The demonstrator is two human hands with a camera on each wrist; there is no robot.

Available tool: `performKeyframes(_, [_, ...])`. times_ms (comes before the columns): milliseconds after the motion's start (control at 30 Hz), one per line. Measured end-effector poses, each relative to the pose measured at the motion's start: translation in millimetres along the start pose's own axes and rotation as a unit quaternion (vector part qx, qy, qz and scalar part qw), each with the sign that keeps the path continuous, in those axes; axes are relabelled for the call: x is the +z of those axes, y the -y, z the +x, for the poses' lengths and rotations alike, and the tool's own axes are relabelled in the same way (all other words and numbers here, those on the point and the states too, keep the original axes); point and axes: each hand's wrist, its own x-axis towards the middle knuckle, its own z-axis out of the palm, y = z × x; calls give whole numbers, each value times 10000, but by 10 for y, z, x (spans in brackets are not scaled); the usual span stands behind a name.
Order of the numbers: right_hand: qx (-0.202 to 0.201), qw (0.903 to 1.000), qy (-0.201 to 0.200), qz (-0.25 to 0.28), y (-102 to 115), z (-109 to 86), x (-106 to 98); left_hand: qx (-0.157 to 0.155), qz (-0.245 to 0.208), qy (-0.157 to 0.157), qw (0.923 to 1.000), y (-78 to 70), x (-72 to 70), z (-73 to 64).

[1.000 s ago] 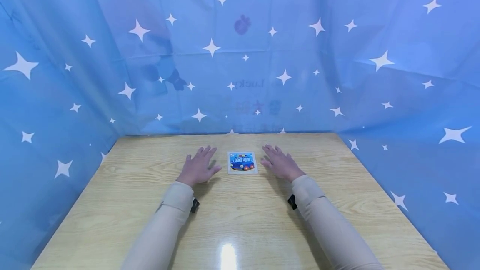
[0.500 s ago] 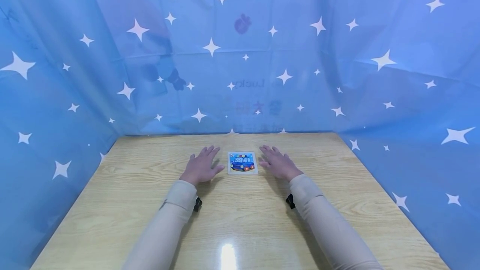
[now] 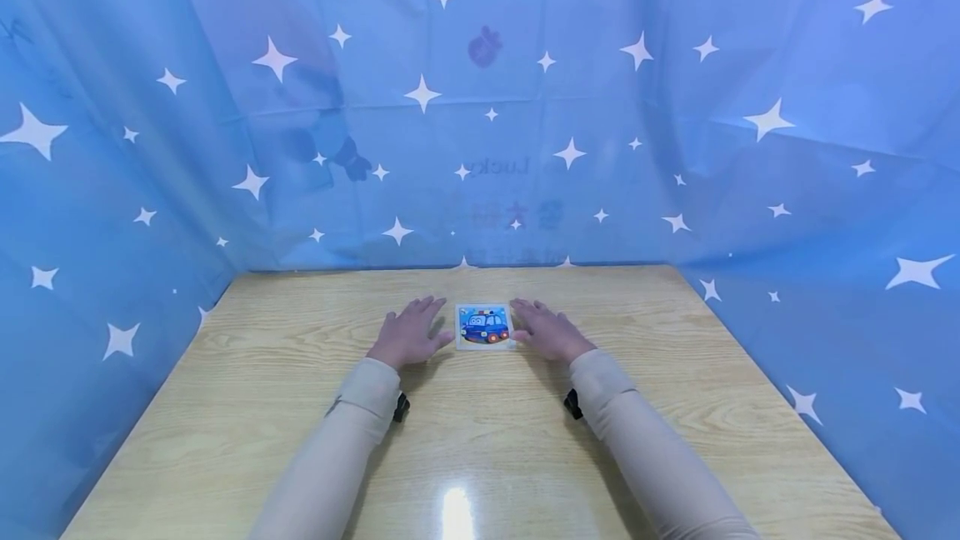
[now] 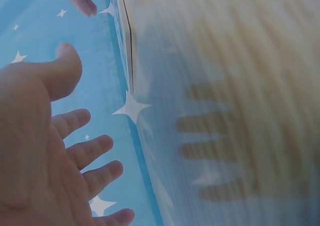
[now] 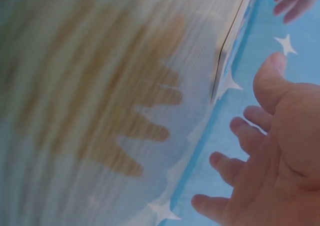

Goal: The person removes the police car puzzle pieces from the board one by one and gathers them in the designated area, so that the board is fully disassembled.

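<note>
While the square car picture lies flat on the wooden table, the left hand, fingers extended, is beside the picture's left edge; the right hand, likewise extended, is at its right edge, contact undetermined. A starred curtain hangs behind.

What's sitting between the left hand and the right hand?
The car picture, lying on the table between left hand and right hand; the head view shows it.

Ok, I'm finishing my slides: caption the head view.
Left hand and right hand flank a cartoon car picture on a wood-grain table, starry blue backdrop behind.
</note>
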Motion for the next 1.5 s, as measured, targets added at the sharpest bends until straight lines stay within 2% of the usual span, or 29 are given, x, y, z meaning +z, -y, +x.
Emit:
performKeyframes(267, [-40, 9998, 140, -99, 54, 89, 17, 48, 244, -19, 9997, -73, 22, 65])
performKeyframes(400, [-48, 9996, 258, -59, 59, 123, 31, 36, 305, 99, 9995, -100, 51, 115])
performKeyframes(667, [78, 9985, 532, 98, 45, 176, 44, -48, -138, 475, 9988, -88, 130, 213])
performKeyframes(867, [110, 9971, 744, -108, 45, 209, 74, -15, -347, 681, 9971, -132, 152, 215])
performKeyframes(1133, [-14, 9981, 583, -200, 75, 233, 27, -207, 401, 572, 9973, -168, 194, 321])
performKeyframes(1500, [-105, 9990, 420, 94, 61, 333, 33, -313, 652, 509, 9961, -217, 167, 306])
